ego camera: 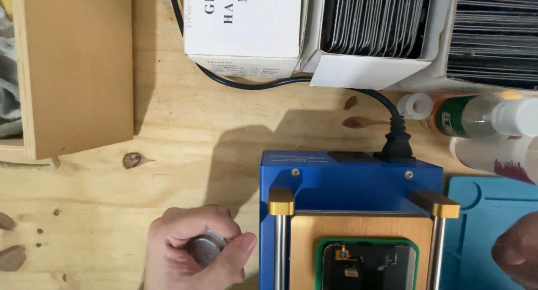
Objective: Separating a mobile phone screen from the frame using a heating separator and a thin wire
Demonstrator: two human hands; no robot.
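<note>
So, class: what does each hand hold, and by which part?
Left hand wraps a small round metal knob around its sides. The right hand, mostly cropped, cannot be told.

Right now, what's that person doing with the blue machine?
The person's left hand is wrapped around a small round metal knob beside the blue machine. On the machine lies a phone part in a green frame on a tan plate. A black power cord is plugged into its back. The right hand is at the picture's edge, over a blue mat; what it holds is not visible.
</note>
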